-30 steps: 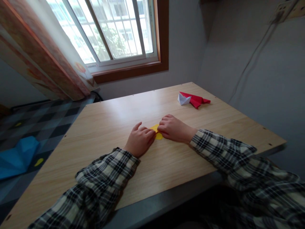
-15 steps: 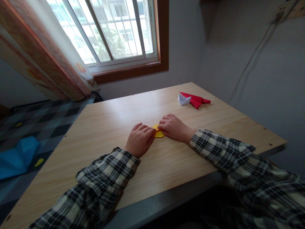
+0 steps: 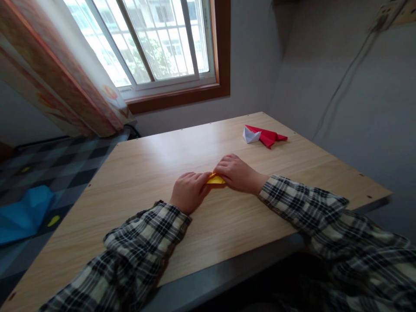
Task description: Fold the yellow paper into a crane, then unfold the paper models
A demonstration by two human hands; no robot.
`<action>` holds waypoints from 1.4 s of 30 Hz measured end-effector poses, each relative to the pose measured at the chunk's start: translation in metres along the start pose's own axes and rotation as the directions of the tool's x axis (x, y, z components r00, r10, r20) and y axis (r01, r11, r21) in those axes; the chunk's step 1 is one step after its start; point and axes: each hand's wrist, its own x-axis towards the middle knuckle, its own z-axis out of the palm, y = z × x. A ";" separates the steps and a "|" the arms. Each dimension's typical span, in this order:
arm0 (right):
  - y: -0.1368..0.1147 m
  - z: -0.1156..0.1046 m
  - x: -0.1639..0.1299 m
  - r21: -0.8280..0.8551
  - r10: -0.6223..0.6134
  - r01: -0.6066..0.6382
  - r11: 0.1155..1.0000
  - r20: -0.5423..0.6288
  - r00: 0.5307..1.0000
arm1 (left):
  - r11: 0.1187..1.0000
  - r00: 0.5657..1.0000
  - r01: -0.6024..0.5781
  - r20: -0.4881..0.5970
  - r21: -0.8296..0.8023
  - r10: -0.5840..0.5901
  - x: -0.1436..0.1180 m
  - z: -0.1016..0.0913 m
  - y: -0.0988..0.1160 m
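Yellow paper (image 3: 215, 179) mostly hidden under the fingers of left hand (image 3: 189, 191) and right hand (image 3: 238, 174); shape and folds unclear. Grip on it not discernible. Blue sheet (image 3: 22, 212) cut off by the left edge. Desk (image 3: 146, 164) near corner cut off below.

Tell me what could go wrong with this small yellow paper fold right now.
The yellow paper is small and mostly hidden between the left hand and right hand, so a crease could land crooked unseen. It lies on smooth wooden table; uneven fingertip pressure might let it slide or tear.
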 end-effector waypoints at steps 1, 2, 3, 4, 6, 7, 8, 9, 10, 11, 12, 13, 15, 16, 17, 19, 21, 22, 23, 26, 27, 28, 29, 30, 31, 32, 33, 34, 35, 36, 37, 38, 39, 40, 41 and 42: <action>0.000 -0.001 0.000 0.013 -0.004 0.004 1.000 0.002 1.000 | 1.000 1.000 0.008 0.004 0.008 -0.008 0.000 -0.001 0.001; -0.001 -0.001 0.000 0.031 -0.007 0.006 0.999 0.010 1.000 | 1.000 1.000 0.014 0.006 0.016 -0.015 0.000 -0.001 0.001; 0.000 -0.002 0.000 0.052 -0.010 0.009 0.999 0.020 1.000 | 1.000 1.000 0.019 0.004 0.021 -0.019 0.000 -0.002 0.002; 0.000 -0.004 0.000 0.077 -0.013 0.010 0.997 0.033 0.999 | 1.000 1.000 0.020 0.000 0.024 -0.020 0.000 -0.002 0.002; 0.001 -0.007 0.000 0.126 -0.026 0.018 0.992 0.057 0.998 | 0.999 1.000 0.021 -0.005 0.025 -0.021 0.000 -0.003 0.003; 0.001 -0.008 0.000 0.144 -0.031 0.022 0.989 0.065 0.997 | 0.999 1.000 0.026 -0.007 0.028 -0.026 0.000 -0.003 0.003; 0.002 -0.009 -0.001 0.155 -0.033 0.022 0.988 0.070 0.997 | 0.999 0.999 0.034 -0.009 0.032 -0.033 0.000 -0.003 0.003; 0.002 -0.009 -0.001 0.157 -0.031 0.019 0.987 0.072 0.997 | 0.998 0.999 0.043 -0.012 0.037 -0.043 0.000 -0.003 0.004; 0.002 -0.009 -0.001 0.153 -0.027 0.015 0.988 0.074 0.997 | 0.998 0.999 0.052 -0.013 0.042 -0.052 0.000 -0.003 0.004; 0.003 -0.008 -0.001 0.145 -0.020 0.010 0.989 0.070 0.997 | 0.997 0.998 0.059 -0.013 0.044 -0.059 0.000 -0.003 0.004; 0.003 -0.006 -0.001 0.135 -0.010 0.001 0.991 0.065 0.998 | 0.997 0.998 0.064 -0.013 0.045 -0.063 0.000 -0.004 0.004; 0.004 -0.005 -0.001 0.129 0.002 -0.009 0.992 0.058 0.998 | 0.997 0.998 0.065 -0.014 0.042 -0.065 0.000 -0.004 0.004; 0.005 -0.001 -0.001 0.123 0.027 -0.031 0.992 0.039 0.999 | 0.997 0.998 0.065 -0.019 0.036 -0.064 0.000 -0.004 0.004; 0.006 0.000 -0.001 0.123 0.037 -0.040 0.992 0.029 0.999 | 0.997 0.998 0.064 -0.023 0.033 -0.063 0.000 -0.004 0.004; 0.006 0.001 -0.001 0.124 0.046 -0.047 0.991 0.018 0.999 | 0.998 0.998 0.062 -0.028 0.031 -0.061 0.000 -0.003 0.004; 0.007 0.002 -0.001 0.125 0.052 -0.051 0.991 -0.003 0.999 | 0.998 0.998 0.050 -0.036 0.027 -0.049 0.000 -0.002 0.003; 0.008 0.002 -0.001 0.124 0.051 -0.049 0.991 -0.015 0.999 | 0.999 0.998 0.033 -0.046 0.023 -0.032 0.000 -0.001 0.003; 0.008 0.002 -0.001 0.125 0.049 -0.047 0.991 -0.019 0.999 | 0.999 0.998 0.027 -0.052 0.024 -0.026 -0.001 -0.001 0.003; 0.008 0.002 -0.001 0.126 0.048 -0.044 0.991 -0.024 0.999 | 0.999 0.998 0.025 -0.058 0.026 -0.023 -0.001 0.000 0.003; 0.008 0.000 0.000 0.149 0.024 -0.021 0.989 -0.016 1.000 | 0.999 0.997 0.036 -0.073 0.029 -0.034 -0.001 0.000 0.003; 0.008 0.000 0.000 0.156 0.009 -0.008 0.988 -0.007 1.000 | 0.999 0.996 0.043 -0.076 0.022 -0.041 -0.001 0.000 0.003; 0.008 -0.001 0.000 0.160 -0.005 0.004 0.987 0.000 1.000 | 0.999 0.996 0.050 -0.076 0.010 -0.050 -0.001 0.000 0.004; 0.008 -0.001 0.000 0.156 -0.012 0.012 0.988 0.002 1.000 | 0.998 0.996 0.059 -0.074 -0.003 -0.059 -0.001 0.000 0.004; 0.008 -0.002 0.000 0.148 -0.013 0.013 0.989 -0.001 1.000 | 0.998 0.995 0.069 -0.072 -0.015 -0.070 -0.001 0.000 0.004; 0.008 -0.002 0.000 0.136 -0.007 0.008 0.991 -0.009 1.000 | 0.997 0.995 0.076 -0.069 -0.027 -0.078 -0.002 0.000 0.004; 0.009 -0.002 0.000 0.123 -0.001 0.004 0.992 -0.017 1.000 | 0.996 0.994 0.082 -0.065 -0.041 -0.085 -0.002 -0.001 0.004; 0.010 -0.001 0.000 0.111 -0.001 0.004 0.994 -0.025 1.000 | 0.994 0.994 0.092 -0.058 -0.059 -0.096 -0.002 -0.001 0.004; 0.011 -0.001 0.000 0.099 -0.006 0.008 0.995 -0.029 1.000 | 0.990 0.992 0.112 -0.050 -0.085 -0.116 -0.002 -0.001 0.004; 0.012 -0.001 0.001 0.087 -0.015 0.018 0.996 -0.031 0.999 | 0.983 0.989 0.139 -0.038 -0.122 -0.144 -0.002 -0.001 0.003; 0.013 0.000 0.001 0.077 -0.027 0.029 0.997 -0.033 0.999 | 0.971 0.984 0.170 -0.023 -0.170 -0.176 -0.002 0.000 0.002; 0.015 0.000 0.001 0.068 -0.037 0.040 0.997 -0.040 0.999 | 0.953 0.978 0.202 -0.007 -0.226 -0.208 -0.002 0.000 0.001; 0.016 0.000 0.001 0.062 -0.042 0.045 0.997 -0.051 0.998 | 0.930 0.971 0.232 0.008 -0.286 -0.240 -0.002 0.001 0.000; 0.017 -0.001 0.001 0.057 -0.040 0.044 0.997 -0.070 0.997 | 0.903 0.963 0.257 0.019 -0.343 -0.267 -0.001 0.002 -0.001; 0.018 -0.002 0.001 0.052 -0.032 0.037 0.998 -0.094 0.995 | 0.877 0.957 0.276 0.027 -0.393 -0.289 0.000 0.002 -0.002; 0.018 -0.003 0.001 0.046 -0.019 0.025 0.999 -0.119 0.993 | 0.853 0.951 0.292 0.033 -0.432 -0.309 0.000 0.003 -0.002; 0.019 -0.004 0.001 0.037 -0.003 0.008 0.999 -0.140 0.990 | 0.833 0.944 0.307 0.039 -0.460 -0.327 0.001 0.003 -0.003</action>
